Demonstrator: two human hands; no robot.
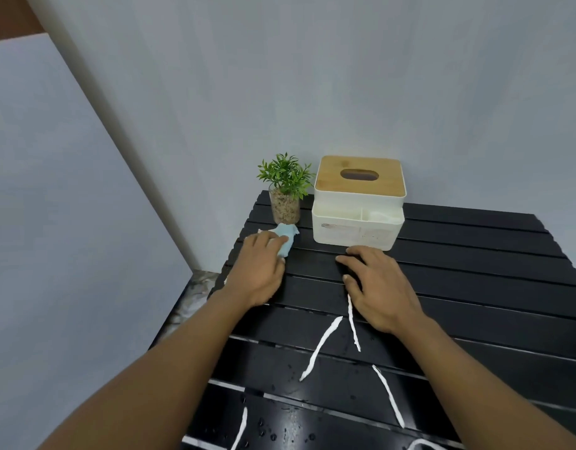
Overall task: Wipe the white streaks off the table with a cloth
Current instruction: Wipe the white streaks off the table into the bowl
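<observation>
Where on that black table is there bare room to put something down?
The widest bare stretch of the table lies right of the tissue box, running to the right edge. A narrower strip sits between the left hand and right hand. The far left corner is crowded: plant, cloth, box. White streaks cross the near part.

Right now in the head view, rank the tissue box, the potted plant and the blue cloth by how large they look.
1. Tissue box, clearly the largest.
2. Potted plant, leaves and glass pot together.
3. Blue cloth, smallest, though the left hand covers part of it, so its full size is unsure.
All three sit at a similar distance from the camera.
</observation>
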